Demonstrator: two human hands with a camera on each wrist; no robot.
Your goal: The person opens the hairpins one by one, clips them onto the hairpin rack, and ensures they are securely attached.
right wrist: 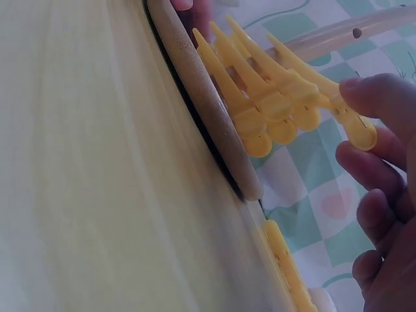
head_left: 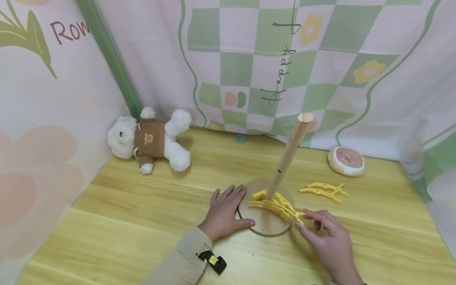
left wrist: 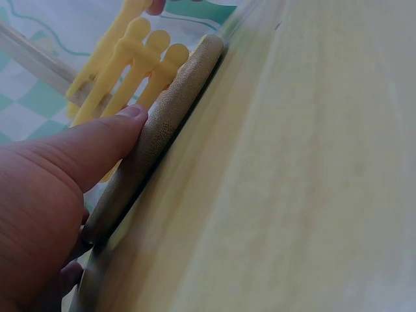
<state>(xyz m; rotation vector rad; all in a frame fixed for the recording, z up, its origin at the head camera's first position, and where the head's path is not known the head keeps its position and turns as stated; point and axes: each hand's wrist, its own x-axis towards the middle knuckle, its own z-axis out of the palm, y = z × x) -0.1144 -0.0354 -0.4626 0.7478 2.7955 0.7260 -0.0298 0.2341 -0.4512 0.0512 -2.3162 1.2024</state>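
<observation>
A round wooden base (head_left: 270,228) with an upright wooden post (head_left: 289,154) stands on the table, and small dark holes mark the post. My left hand (head_left: 225,213) rests on the base's left edge, fingers spread, thumb (left wrist: 123,127) on the front rim. Several yellow plastic branch-like pieces (right wrist: 250,123) lie stacked around the post's foot. At the right side of the base, my right hand (head_left: 329,239) pinches the end of one yellow branch-like piece (right wrist: 359,130) between thumb and fingers. Its far end reaches over the stack, angled away from the pieces below.
Another pair of joined yellow pieces (head_left: 324,192) lies right of the base. Further back are a round white-and-pink object (head_left: 346,161) and a small blue ring (head_left: 240,137). A white plush toy (head_left: 151,138) in a brown top lies at the back left, before a patterned curtain (head_left: 236,37).
</observation>
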